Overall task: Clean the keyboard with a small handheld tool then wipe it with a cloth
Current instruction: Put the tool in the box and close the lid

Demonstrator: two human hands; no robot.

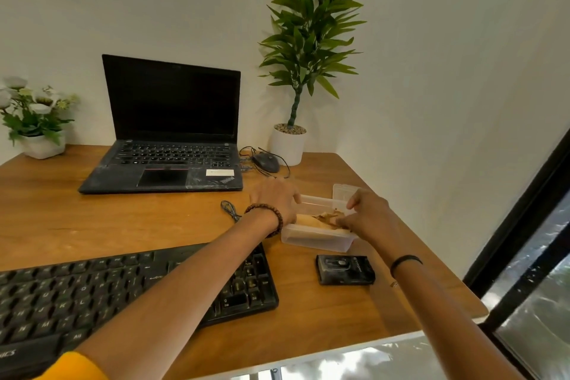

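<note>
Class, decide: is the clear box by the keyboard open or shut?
Open. The box has no lid on top; the lid sits behind it, and the right hand reaches inside.

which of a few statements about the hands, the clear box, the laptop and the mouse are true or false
1. Both the left hand and the right hand are at the clear plastic container. True.
2. The laptop has a lit screen. False: the screen is dark.
3. The black keyboard lies under the left forearm. True.
4. The mouse sits left of the laptop. False: it is to its right, beside the white pot.
</note>
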